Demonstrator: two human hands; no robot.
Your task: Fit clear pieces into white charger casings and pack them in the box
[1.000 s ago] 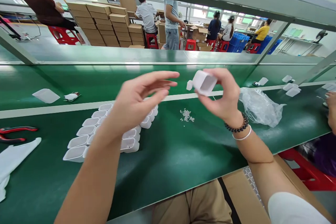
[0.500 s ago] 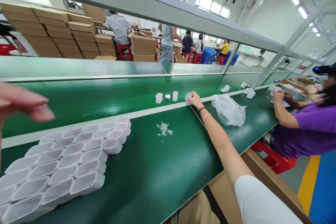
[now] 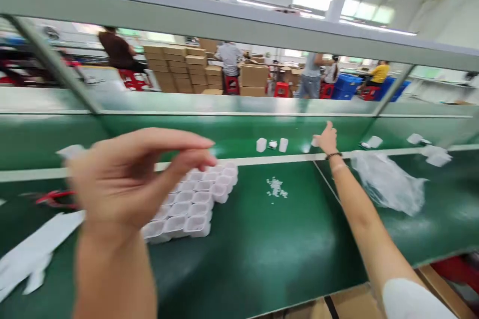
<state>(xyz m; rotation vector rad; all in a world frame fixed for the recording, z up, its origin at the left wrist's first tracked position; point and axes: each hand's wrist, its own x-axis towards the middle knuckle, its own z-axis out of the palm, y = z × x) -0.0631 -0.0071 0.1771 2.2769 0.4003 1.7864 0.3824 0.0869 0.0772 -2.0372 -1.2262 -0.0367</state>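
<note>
My left hand (image 3: 127, 174) is raised close to the camera, blurred, its thumb and fingertips brought together. Whatever lies between those fingertips, if anything, is too small to make out. Farther off, my right hand (image 3: 328, 139) reaches to the back of the bench with fingers stretched and thumb apart. A small white cup (image 3: 315, 142) stands right beside its thumb, partly covered by it. To the left are two more white cups, one (image 3: 261, 145) and another (image 3: 283, 145), with a small white part (image 3: 273, 144) between them. Tiny white pieces (image 3: 276, 187) lie loosely piled on the green bench.
Rows of white cups (image 3: 198, 209) stand behind my left hand. White gloves (image 3: 37, 249) and red-handled pliers or cutters (image 3: 56, 198) lie at left. A clear plastic bag (image 3: 389, 179) rests at right. A grey shelf beam (image 3: 239, 30) spans above the bench.
The view has swung left. My left hand has come further into view, fingertips together. My right hand has let go of the white cup and spread its fingers.
</note>
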